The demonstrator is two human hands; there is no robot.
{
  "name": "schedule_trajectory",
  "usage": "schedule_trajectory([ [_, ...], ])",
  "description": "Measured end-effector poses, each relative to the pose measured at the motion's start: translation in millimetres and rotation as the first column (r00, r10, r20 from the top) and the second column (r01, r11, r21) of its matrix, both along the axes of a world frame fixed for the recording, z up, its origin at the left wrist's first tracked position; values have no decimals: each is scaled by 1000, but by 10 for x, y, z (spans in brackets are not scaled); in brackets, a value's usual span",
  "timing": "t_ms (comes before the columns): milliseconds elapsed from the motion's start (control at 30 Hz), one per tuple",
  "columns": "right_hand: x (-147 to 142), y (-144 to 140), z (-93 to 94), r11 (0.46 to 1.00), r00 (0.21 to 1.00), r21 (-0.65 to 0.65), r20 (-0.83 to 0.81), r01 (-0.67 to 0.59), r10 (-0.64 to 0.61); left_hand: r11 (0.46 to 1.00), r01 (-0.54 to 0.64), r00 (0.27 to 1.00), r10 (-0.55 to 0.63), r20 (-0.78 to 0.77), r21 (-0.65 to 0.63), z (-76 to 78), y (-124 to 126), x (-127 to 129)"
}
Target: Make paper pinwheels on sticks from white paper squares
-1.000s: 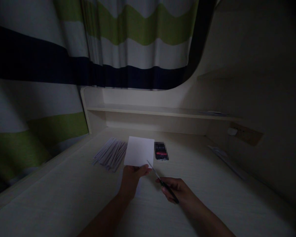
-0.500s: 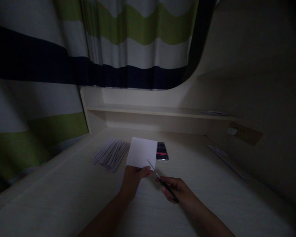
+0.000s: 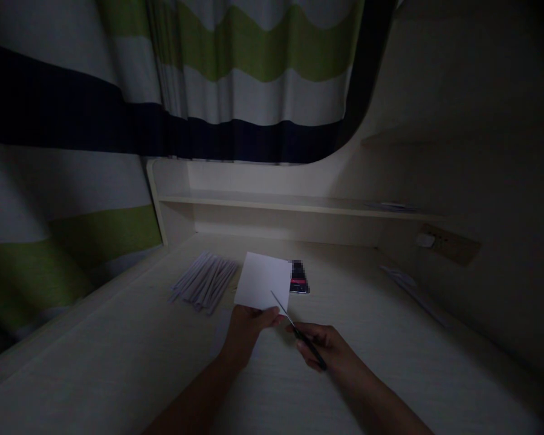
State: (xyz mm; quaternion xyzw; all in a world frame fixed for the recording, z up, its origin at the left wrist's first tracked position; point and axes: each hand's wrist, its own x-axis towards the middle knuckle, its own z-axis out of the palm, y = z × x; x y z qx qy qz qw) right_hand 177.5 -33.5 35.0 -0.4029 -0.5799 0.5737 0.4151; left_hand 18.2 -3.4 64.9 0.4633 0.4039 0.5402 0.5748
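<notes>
Paper (image 3: 262,279) held over table (image 3: 372,326); no cut visible, cutting judged barely begun at most. Left hand (image 3: 245,331): grip pinched on near edge. Right hand (image 3: 330,349): grip around scissors (image 3: 304,342), tip over paper, contact unclear. Rolled sticks (image 3: 206,281) leftward; phone (image 3: 300,284) partly hidden.

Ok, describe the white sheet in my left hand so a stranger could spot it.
Below the striped curtain and long shelf is a pale tabletop. Over its middle, your left hand pinches the white sheet by its near edge. Unlike the thin white sticks to its left, it is broad and flat.
</notes>
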Motion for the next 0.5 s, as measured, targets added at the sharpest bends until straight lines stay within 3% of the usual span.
schedule_trajectory([
  [233,19,38,-59,1000,1000,1,12,-1,1,1000,-2,1000,2,12,3,-15,2,-6],
  [500,-8,-9,21,1000,1000,-3,-3,19,-19,1000,13,1000,-13,0,3,-24,4,-14],
])
